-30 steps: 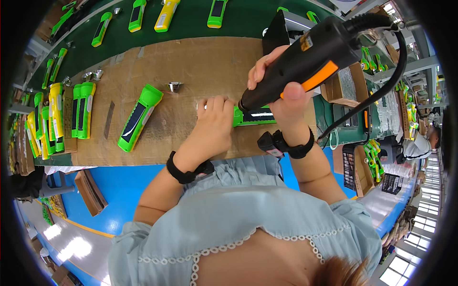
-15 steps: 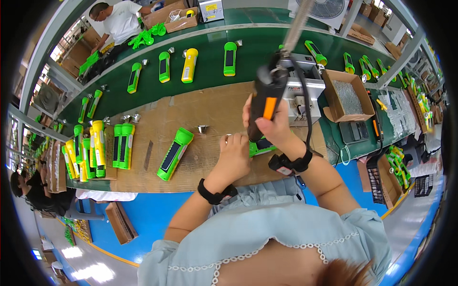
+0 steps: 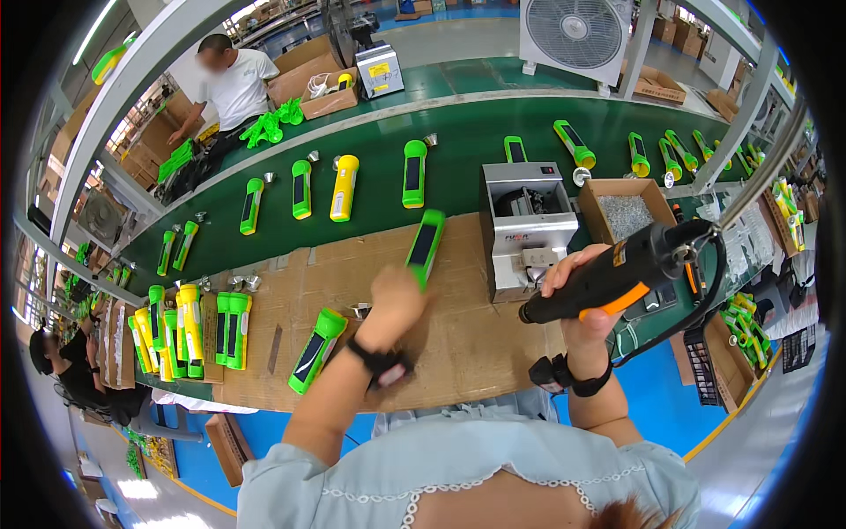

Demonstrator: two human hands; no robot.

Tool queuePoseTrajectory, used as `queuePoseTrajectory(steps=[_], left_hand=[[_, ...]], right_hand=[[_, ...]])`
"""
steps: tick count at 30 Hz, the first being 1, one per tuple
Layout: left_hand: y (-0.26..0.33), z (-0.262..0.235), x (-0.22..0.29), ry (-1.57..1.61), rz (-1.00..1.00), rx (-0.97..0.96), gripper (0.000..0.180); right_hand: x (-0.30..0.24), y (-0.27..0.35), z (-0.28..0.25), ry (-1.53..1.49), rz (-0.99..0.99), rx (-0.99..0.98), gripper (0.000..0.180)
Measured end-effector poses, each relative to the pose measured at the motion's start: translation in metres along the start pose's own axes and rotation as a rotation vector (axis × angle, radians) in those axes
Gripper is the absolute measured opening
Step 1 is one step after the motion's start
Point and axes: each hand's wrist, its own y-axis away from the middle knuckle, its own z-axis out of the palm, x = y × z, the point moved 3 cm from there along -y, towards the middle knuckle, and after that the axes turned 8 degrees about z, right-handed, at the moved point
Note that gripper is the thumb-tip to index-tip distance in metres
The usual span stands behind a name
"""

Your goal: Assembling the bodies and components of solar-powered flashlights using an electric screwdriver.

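Observation:
My left hand (image 3: 397,295) is closed on the lower end of a green flashlight (image 3: 426,242) with a dark panel, held over the cardboard sheet (image 3: 467,353). The hand is blurred by motion. In my right hand (image 3: 583,335) is a black and orange electric screwdriver (image 3: 617,273), its tip pointing left and slightly down. A cable and a spring run up from its rear end. Another green flashlight (image 3: 317,350) lies on the cardboard left of my left forearm, with a small silver reflector cup (image 3: 361,310) beside it.
A grey metal machine (image 3: 527,225) stands between my hands, farther back. Right of it is a carton of small metal parts (image 3: 617,187). Green and yellow flashlights line the green conveyor belt (image 3: 370,159). More flashlights (image 3: 181,331) are grouped at left. A person (image 3: 233,84) sits across the belt.
My left hand has moved left and away from me with the flashlight that lay under the screwdriver. My right hand has swung the screwdriver to the right and tilted it. The view has shifted.

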Motion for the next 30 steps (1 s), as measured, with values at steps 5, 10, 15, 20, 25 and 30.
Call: queuePoseTrajectory(steps=[5, 10, 15, 20, 25, 30], left_hand=[[-0.163, 0.007, -0.006, -0.022, -0.243, 0.43, 0.067], [-0.209, -0.004, -0.065, -0.077, -0.446, 0.335, 0.08], [-0.185, -0.014, -0.139, -0.179, -0.699, 0.077, 0.085], [-0.148, -0.012, -0.187, 0.048, -0.512, -0.058, 0.071], [-0.076, -0.045, -0.067, 0.058, -0.491, -0.065, 0.064], [0.016, -0.021, -0.019, -0.078, -0.486, -0.049, 0.06]], right_hand=[[0.015, -0.01, 0.004, 0.008, 0.01, -0.048, 0.069], [0.014, -0.013, -0.003, -0.025, 0.044, -0.057, 0.07], [0.008, -0.005, -0.017, 0.049, 0.011, 0.03, 0.07], [0.008, -0.01, -0.021, 0.075, -0.039, 0.076, 0.072], [0.004, -0.037, -0.022, 0.081, -0.234, 0.111, 0.068], [-0.01, -0.052, -0.018, 0.098, -0.412, 0.024, 0.058]])
